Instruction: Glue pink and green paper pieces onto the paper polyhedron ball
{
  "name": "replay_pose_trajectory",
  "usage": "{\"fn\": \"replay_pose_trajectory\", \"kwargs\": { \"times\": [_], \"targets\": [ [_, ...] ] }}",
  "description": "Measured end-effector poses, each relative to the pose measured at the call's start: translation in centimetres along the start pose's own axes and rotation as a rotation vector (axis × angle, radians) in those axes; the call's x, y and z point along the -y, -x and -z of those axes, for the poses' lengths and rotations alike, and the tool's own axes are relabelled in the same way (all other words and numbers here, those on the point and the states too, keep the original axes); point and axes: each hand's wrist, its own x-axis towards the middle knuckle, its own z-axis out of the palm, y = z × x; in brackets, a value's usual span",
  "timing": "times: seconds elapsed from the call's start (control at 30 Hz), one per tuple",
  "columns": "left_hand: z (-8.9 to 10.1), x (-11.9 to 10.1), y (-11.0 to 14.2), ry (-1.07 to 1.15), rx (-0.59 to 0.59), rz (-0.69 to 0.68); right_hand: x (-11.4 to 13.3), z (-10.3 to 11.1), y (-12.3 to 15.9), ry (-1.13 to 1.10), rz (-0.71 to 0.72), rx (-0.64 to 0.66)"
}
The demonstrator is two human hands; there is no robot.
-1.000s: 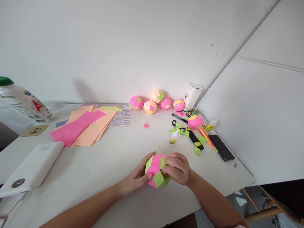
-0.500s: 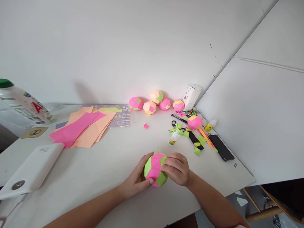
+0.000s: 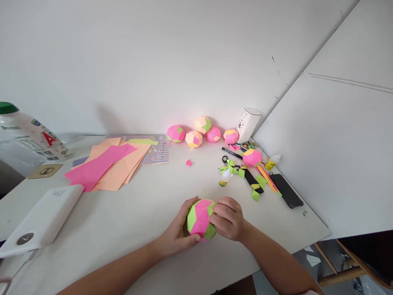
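Observation:
A pink and green faceted paper ball (image 3: 201,217) is held just above the front of the table. My left hand (image 3: 176,231) cups it from the left, thumb along its lower front and fingers behind. On the ball's right side, my right hand (image 3: 227,219) presses its bent fingers together against the edge; whether a small paper piece is pinched there is hidden. A thin green paper tip (image 3: 204,192) sticks up from the top of the ball. Beyond the ball stands a small glue bottle (image 3: 224,179) with a white cap.
Several finished paper balls (image 3: 193,139) sit along the wall. Green paper pieces (image 3: 241,173), scissors (image 3: 225,159), a cutter (image 3: 252,180) and a black phone (image 3: 285,190) lie right. Paper sheets (image 3: 107,172), a white power bank (image 3: 43,219) and a bottle (image 3: 33,135) are left.
The ball has tilted slightly in my hands, and my left thumb has shifted a little to the right across its lower front. My right hand stays at the ball's right edge.

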Motion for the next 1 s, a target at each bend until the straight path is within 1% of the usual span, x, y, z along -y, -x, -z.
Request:
{"fn": "replay_pose_trajectory", "kwargs": {
  "times": [0.2, 0.33, 0.5, 0.6, 0.7, 0.87, 1.0],
  "targets": [
    [0.13, 0.16, 0.03, -0.012, 0.018, 0.041, -0.03, 0.06, -0.22, -0.039, -0.016, 0.016],
    [0.06, -0.02, 0.01, -0.028, 0.017, 0.041, -0.17, -0.08, -0.06, -0.122, -0.023, -0.035],
    [0.04, -0.41, -0.07, -0.046, 0.023, 0.05, -0.12, -0.21, 0.12, -0.23, -0.009, -0.001],
    [0.03, -0.41, -0.13, -0.035, 0.035, 0.053, -0.08, -0.19, 0.13, -0.236, 0.007, 0.022],
    [0.07, -0.29, -0.21, -0.027, 0.048, 0.045, -0.09, -0.18, 0.16, -0.236, -0.008, 0.034],
    [0.28, -0.1, -0.35, -0.039, 0.081, 0.038, -0.15, -0.33, 0.21, -0.237, -0.049, 0.02],
    [0.47, 0.09, -0.41, 0.01, 0.116, 0.047, -0.27, -0.56, 0.19, -0.23, -0.058, 0.012]
  ]
}}
